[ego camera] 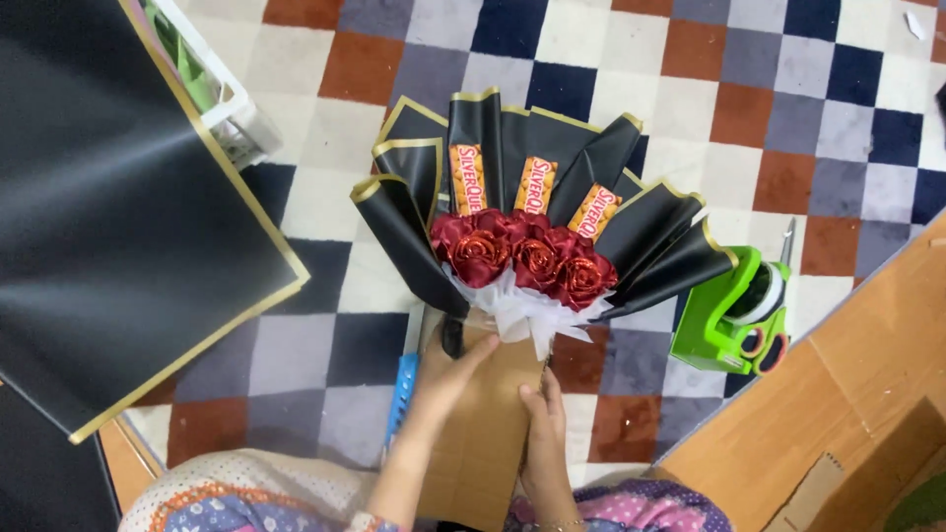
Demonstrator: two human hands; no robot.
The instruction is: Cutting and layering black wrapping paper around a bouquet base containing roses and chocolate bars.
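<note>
- The bouquet (532, 236) lies flat on the checkered mat (690, 99), fanned end pointing far and stem end near, so the whole face shows to the person above it
- Its black wrapping with gold edges spreads in folds around three glittery red roses (532, 258); three wrapped chocolate bars (535, 184) stand behind the roses, tilted like a fan so each one is seen
- A frill of white tissue (527, 313) gathers just below the roses, where the wrapping narrows
- The left hand (448, 372) lies open, palm down and fingers spread, pressing a brown cardboard piece (488, 424) at the base of the bouquet, seemingly to keep it flat
- The right hand (545, 433) grips the right edge of that cardboard, fingers curled around it
- A green tape dispenser (734, 315) sits to the right, within easy reach
- A large black sheet with gold border (108, 207) lies on the left, with a white basket (229, 99) partly under its far edge
- A blue object (402, 389) peeks out just left of the cardboard; I cannot tell what it is
</note>
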